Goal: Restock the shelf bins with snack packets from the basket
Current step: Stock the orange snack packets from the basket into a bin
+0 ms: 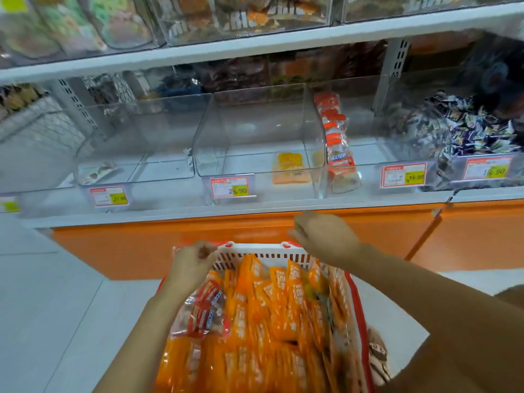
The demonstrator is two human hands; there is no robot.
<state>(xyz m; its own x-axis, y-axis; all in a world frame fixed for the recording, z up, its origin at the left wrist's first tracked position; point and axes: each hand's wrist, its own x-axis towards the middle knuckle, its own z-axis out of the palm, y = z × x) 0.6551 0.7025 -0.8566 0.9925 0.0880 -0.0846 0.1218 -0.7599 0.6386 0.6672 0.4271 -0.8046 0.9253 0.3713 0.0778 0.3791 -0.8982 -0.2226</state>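
Note:
A red and white basket (263, 252) sits low in front of me, packed with several orange snack packets (272, 313) and a few red-and-clear packets (204, 310) at its left. My left hand (192, 263) is at the basket's far left corner, fingers curled on the rim. My right hand (326, 236) hovers just above the far rim, blurred, fingers loosely bent, holding nothing. On the shelf above, the middle clear bin (255, 123) holds a single orange packet (290, 168).
A clear bin to the right holds a row of red-and-white packets (337, 143); further right is a heap of blue-and-white packets (476, 131). The left bin (136, 165) holds one packet (96, 171). An orange cabinet front (170, 248) stands behind the basket. Full bins line the upper shelf.

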